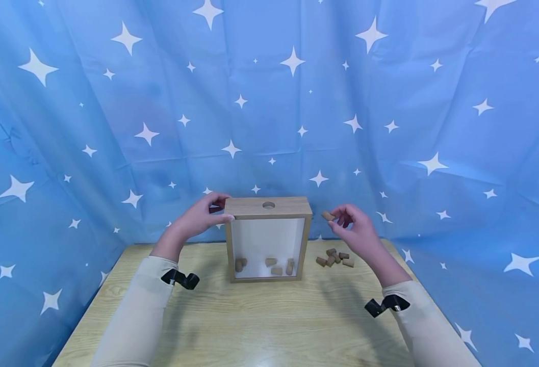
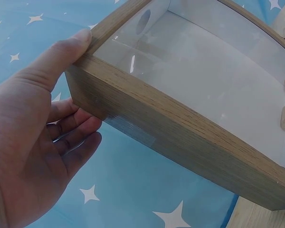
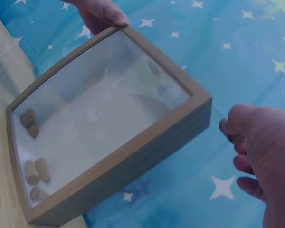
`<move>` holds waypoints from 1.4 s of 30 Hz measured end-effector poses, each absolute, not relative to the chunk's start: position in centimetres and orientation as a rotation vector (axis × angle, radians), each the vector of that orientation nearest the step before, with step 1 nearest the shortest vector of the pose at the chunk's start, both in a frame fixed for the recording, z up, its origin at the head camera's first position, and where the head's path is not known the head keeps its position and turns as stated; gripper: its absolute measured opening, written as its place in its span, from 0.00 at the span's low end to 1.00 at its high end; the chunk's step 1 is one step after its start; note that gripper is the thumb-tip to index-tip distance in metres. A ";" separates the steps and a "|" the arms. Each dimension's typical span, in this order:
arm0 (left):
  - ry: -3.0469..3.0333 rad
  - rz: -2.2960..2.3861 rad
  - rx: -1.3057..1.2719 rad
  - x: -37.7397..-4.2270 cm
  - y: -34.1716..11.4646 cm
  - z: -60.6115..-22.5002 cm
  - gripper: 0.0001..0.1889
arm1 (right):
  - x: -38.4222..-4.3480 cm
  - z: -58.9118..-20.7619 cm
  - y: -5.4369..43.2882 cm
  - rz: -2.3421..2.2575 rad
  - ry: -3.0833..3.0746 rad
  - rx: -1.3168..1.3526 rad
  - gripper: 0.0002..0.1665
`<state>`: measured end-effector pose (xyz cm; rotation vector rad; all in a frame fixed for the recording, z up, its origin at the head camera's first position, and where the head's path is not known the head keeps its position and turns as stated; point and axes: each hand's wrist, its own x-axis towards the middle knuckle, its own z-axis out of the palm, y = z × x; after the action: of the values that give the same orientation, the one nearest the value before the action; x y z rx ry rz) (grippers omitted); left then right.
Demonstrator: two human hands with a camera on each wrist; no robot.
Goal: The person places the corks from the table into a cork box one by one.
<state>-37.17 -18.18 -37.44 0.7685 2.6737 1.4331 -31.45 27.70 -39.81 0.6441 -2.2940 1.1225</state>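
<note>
Upright on the pale wood-grain tabletop (image 1: pixel 260 316): a square oak-framed box (image 1: pixel 267 239), glass front facing the camera, round hole on top, stubby corks (image 1: pixel 271 266) lying inside. Steadied at its top-left corner by left hand (image 1: pixel 202 216), thumb in front and fingers behind. Pinched in right hand (image 1: pixel 357 228) fingers just right of the box: a short cylindrical cork (image 1: pixel 328 215), long axis roughly level; loose corks (image 1: pixel 334 257) heaped below.

We see bright, even light from above; soft shadows lie beneath the sleeves on the table (image 1: pixel 260 326), with a pale sheen at 6 o'clock; the head view bows outward at its edges; glare streaks the glass pane (image 2: pixel 213 80); both wrist views look hazy, nearest fingers soft.
</note>
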 end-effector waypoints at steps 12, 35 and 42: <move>2.683 1.425 0.749 -37.0 -18.2 -37.5 0.42 | -31.7 -37.1 25.0 1.105 -2.246 0.708 0.12; 2.699 1.411 0.753 -36.9 -18.1 -37.5 0.41 | -32.9 -34.2 20.9 1.067 -2.303 0.805 0.13; 2.700 1.410 0.745 -36.8 -18.0 -37.4 0.40 | -33.4 -33.6 19.7 1.065 -2.352 0.836 0.15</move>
<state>-36.85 -18.05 -37.36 0.7450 2.6997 1.4098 -33.36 19.73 -33.56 0.8360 -2.3516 1.0651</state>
